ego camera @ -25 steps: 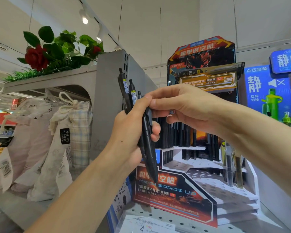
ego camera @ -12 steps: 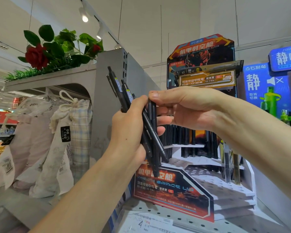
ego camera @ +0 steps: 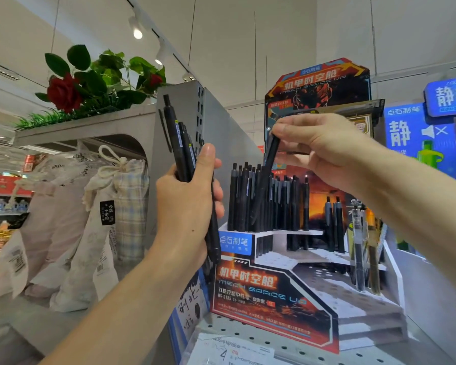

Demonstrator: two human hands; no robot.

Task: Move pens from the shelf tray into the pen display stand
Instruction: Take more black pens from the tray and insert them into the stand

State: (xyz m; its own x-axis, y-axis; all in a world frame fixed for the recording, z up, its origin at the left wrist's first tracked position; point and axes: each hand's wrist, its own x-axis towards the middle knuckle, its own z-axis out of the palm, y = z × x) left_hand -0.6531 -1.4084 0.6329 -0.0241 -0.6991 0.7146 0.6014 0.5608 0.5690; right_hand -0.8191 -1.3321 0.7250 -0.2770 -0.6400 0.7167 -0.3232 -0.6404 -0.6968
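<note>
1. My right hand (ego camera: 319, 148) pinches 1 black pen (ego camera: 267, 167) by its top end, fingers clamped on it, the tip angling down among the pens packed on the upper-left tier of the pen display stand (ego camera: 287, 293).
2. My left hand (ego camera: 187, 206) grips the spare bundle of pens (ego camera: 181, 146), fingers curled round it, caps up, just left of the stand.
3. Done so far: the upper tier looks crowded; 2 pens stand on a middle step.
4. Left, I judge: seat this pen, then feed in the bundle; the lower perforated steps look mostly unfilled. The shelf tray I cannot see.
</note>
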